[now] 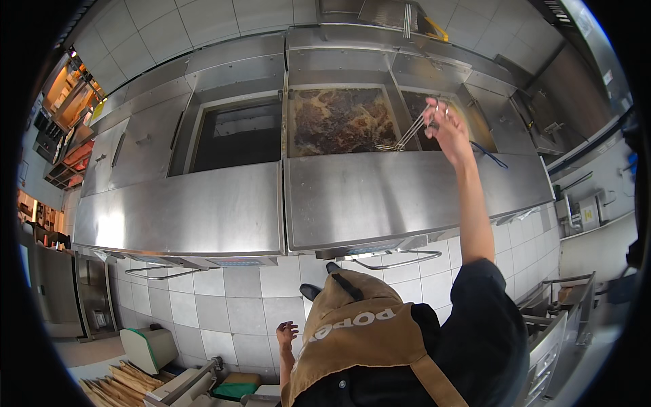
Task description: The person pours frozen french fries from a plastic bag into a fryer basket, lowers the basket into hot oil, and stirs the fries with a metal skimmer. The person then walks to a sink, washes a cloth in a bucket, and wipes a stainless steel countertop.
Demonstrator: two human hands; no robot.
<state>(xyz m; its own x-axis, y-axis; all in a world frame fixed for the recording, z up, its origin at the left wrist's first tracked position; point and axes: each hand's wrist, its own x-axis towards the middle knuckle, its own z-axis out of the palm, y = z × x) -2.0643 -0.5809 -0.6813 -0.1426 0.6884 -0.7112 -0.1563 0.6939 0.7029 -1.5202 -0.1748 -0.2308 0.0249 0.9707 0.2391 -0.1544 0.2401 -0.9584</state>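
Observation:
My right hand point(447, 127) grips thin metal wire tongs point(414, 127) by their finger loops. The tongs slant down and left, so their tips meet the front edge of the middle fryer vat point(387, 94). Dark brown oil point(341, 122) bubbles there under tan foam; whether food lies in it I cannot tell. Partly behind my right hand is a narrower vat of dark oil point(413, 102). My left hand point(288, 331) hangs low beside my brown apron point(356, 336), fingers loosely bent and apart, with nothing in it.
A left vat point(239, 145) holds still, dark oil. The steel fryer front point(376, 198) lies between me and the vats, with bar handles point(402, 260) below it. A blue cord loop point(491, 154) sits right of my wrist. Behind the vats stands a wire-mesh basket point(389, 15).

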